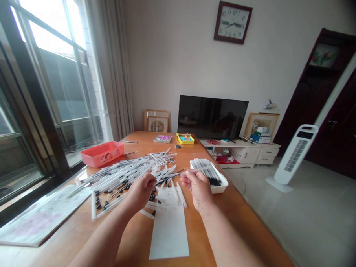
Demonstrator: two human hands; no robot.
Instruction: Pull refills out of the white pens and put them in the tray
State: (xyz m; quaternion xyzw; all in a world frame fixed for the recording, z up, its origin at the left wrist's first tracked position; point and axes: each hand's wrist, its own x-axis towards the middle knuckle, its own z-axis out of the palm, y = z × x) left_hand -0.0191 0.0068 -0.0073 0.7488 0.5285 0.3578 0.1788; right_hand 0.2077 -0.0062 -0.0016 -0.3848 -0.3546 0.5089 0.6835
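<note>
A big heap of clear pen barrels (129,171) with black refills and small black caps lies spread over the wooden table (135,245). My right hand (198,187) is closed in a pinch on one clear pen barrel (201,169) that points toward the white tray (221,186). That tray holds several finished pens with black ends. My left hand (142,190) is closed at the near edge of the heap, fingers curled on a thin black refill (168,176) that runs toward the barrel. A white sheet of paper (169,228) lies between my forearms.
A pink plastic tray (102,153) stands at the table's left by the window. A large printed sheet (40,218) lies near left. Small books and a yellow box (185,139) sit at the far end. Beyond are a television (211,117), a low cabinet and a white tower fan (294,156).
</note>
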